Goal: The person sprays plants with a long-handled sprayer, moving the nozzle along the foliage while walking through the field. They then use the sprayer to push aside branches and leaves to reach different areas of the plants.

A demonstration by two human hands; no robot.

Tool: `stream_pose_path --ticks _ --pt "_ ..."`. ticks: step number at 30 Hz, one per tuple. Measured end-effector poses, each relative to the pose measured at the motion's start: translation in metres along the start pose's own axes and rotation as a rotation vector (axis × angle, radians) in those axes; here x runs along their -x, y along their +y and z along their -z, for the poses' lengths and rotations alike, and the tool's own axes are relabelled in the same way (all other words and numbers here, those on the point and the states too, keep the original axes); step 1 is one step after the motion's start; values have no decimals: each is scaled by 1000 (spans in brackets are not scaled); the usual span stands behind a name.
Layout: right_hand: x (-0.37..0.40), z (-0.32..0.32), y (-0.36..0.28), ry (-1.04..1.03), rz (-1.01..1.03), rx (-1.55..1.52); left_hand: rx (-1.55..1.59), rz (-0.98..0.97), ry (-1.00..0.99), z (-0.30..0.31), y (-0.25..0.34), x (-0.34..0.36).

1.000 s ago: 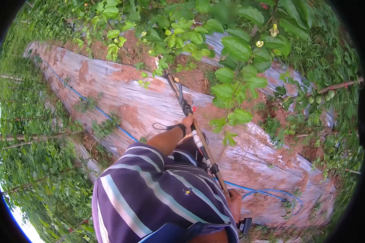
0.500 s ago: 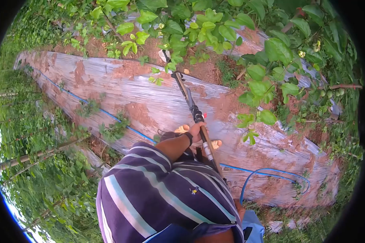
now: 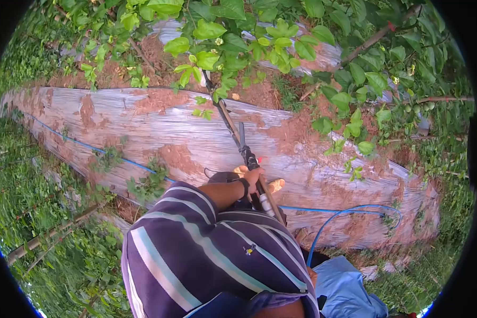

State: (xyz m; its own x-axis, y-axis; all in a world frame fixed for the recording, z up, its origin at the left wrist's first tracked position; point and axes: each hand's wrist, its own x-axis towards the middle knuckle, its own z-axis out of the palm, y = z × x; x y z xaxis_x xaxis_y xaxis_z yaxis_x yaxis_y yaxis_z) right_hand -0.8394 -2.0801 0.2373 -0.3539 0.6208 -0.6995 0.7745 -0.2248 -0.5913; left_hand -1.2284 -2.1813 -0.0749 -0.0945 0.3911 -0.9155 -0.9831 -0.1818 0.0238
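Note:
My left hand [image 3: 253, 180], with a dark band on the wrist, is closed round a long pole [image 3: 269, 200] in front of my body. The pole has a black-wrapped joint [image 3: 249, 157] just beyond the hand, with a short grey piece beside it. Its far end reaches up among green leaves, where a small white part [image 3: 204, 79] shows partly covered. Only a bit of skin that seems to be my right hand [image 3: 312, 276] shows beside my striped shirt [image 3: 206, 249]; its fingers are hidden. A light-blue cloth item [image 3: 347, 289] lies near it.
Silvery plastic sheeting [image 3: 196, 124] with soil patches covers the ground. A blue hose [image 3: 350, 211] runs across it and loops at right. Leafy vines [image 3: 281, 32] hang ahead, with a branch [image 3: 373, 40] among them. Wooden poles [image 3: 53, 230] stand amid foliage at left.
The view has shifted, and the hand and pole appear slightly lower and to the left. More of the blue cloth shows now. My left hand keeps its hold on the pole.

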Motion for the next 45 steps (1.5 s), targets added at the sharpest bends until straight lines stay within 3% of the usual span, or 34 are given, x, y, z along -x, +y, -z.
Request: stream_pose_path --ticks 3,5,7,9,10,12,16,20,26,28,29,31,34,37,38,45 --pt "-2 -1 27 8 -34 221 -74 51 73 13 1 -3" --pt "-11 3 43 -77 -53 133 -134 74 108 18 5 -10" --pt "-21 11 67 -165 -77 43 -185 -54 98 26 2 -19" --pt "-39 16 100 -388 280 284 -217 -131 41 25 5 -12" --pt "-43 13 98 -385 286 268 -336 -198 81 18 9 2" --pt "-40 -2 82 -262 -312 -209 -555 -331 236 9 10 12" --pt "-54 -17 136 -347 -174 -191 -880 -479 362 20 2 -18" --pt "-65 -19 173 -475 -304 -267 -922 -470 484 -3 -2 14" --pt "-76 -8 148 -494 -387 -305 -1046 -590 509 -14 -8 44" --pt "-84 -5 116 -466 -396 -321 -848 -461 262 9 -7 17" --pt "-81 -3 99 -444 -403 -322 -846 -463 262 11 -4 11" --pt "-69 2 64 -416 -301 -241 -499 -231 158 11 5 2" --pt "-62 1 27 -331 -126 -21 -218 -172 23 27 4 -55" --pt "-56 -1 0 -171 24 188 -120 -212 74 -16 16 -7" --pt "-52 -3 -10 -85 118 283 -115 -196 -3 -19 22 -1" --pt "-27 -30 -49 63 272 395 -55 -189 47 -21 39 9"
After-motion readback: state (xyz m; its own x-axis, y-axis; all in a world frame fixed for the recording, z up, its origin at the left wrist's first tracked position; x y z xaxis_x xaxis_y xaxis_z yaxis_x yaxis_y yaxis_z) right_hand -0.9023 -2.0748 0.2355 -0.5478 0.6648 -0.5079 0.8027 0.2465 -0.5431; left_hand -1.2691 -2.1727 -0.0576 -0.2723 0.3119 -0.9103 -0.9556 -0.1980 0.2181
